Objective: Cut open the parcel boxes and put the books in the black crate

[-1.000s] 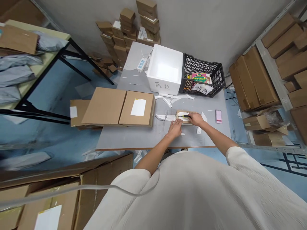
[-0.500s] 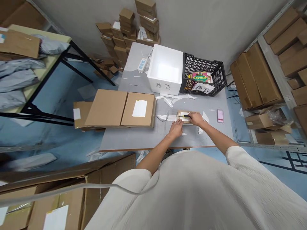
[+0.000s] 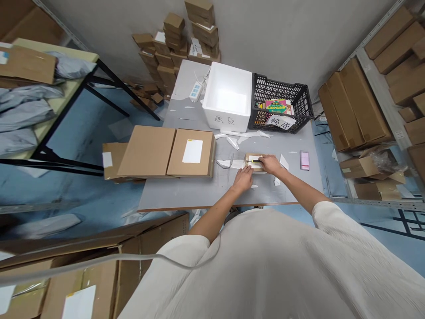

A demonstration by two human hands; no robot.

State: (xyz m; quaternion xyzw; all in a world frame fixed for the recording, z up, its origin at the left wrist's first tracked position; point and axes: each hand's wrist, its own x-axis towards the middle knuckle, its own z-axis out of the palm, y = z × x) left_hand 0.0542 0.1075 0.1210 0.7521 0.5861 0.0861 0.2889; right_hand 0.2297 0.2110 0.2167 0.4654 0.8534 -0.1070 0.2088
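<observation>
A small cardboard box (image 3: 254, 162) with a white label on top lies on the grey table (image 3: 186, 195), near its front edge. My right hand (image 3: 271, 165) grips a utility knife with a black and yellow handle (image 3: 255, 161), its tip over the top of the box. My left hand (image 3: 243, 178) is pressed against the near left corner of the box, with its fingers on the cardboard. Strips of white paper (image 3: 229, 163) lie against the box's left side. The knife's blade is too small to make out.
Two large flat cartons (image 3: 166, 151) lie to the left on the table. Behind them stand a white foam box (image 3: 227, 95) and a black plastic crate (image 3: 282, 104). A pink packet (image 3: 304, 160) lies to the right. Paper scraps litter the table, with carton-filled shelves at right.
The view has shifted slightly to the right. Both hands stay on the box, and the knife stays in my right hand with no clear change of grip.
</observation>
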